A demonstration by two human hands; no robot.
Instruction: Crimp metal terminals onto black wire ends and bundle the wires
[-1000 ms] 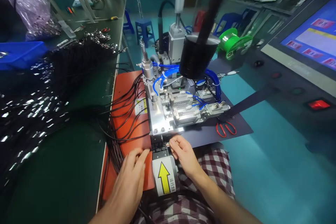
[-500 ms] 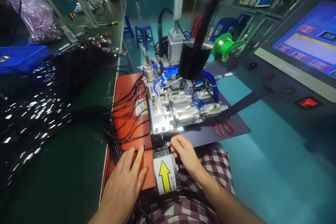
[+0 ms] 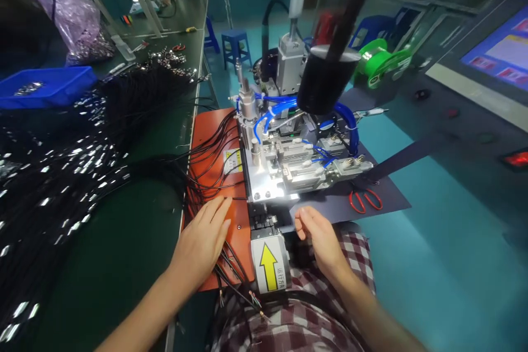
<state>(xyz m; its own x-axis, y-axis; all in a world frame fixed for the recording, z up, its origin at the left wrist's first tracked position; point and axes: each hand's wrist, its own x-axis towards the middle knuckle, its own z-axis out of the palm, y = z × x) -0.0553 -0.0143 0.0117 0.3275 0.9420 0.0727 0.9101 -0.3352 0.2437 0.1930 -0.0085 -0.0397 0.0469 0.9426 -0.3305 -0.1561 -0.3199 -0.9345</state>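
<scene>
My left hand [image 3: 204, 234] lies palm down on the black cables [image 3: 214, 159] over the orange board [image 3: 241, 212], fingers stretched out. Stripped cable ends [image 3: 254, 300] hang below it near my lap. To the right of the feed track [image 3: 264, 223], my right hand [image 3: 319, 234] is raised with its fingers curled; whether something small is between them is too hard to see. A white plate with a yellow arrow [image 3: 269, 267] sits between the hands. Just beyond them stands the metal machine [image 3: 297, 165] with blue tubes.
Red-handled scissors [image 3: 366, 201] lie on the dark plate at the right. A large cable bundle [image 3: 103, 137] and a blue tray [image 3: 49, 85] cover the left table. A black lamp [image 3: 328, 80], a green spool [image 3: 381, 63] and a control screen [image 3: 503, 49] stand beyond.
My right hand has moved right, away from the track. My left hand has shifted slightly up on the cables, and cable ends now show below it. The view has turned a little left.
</scene>
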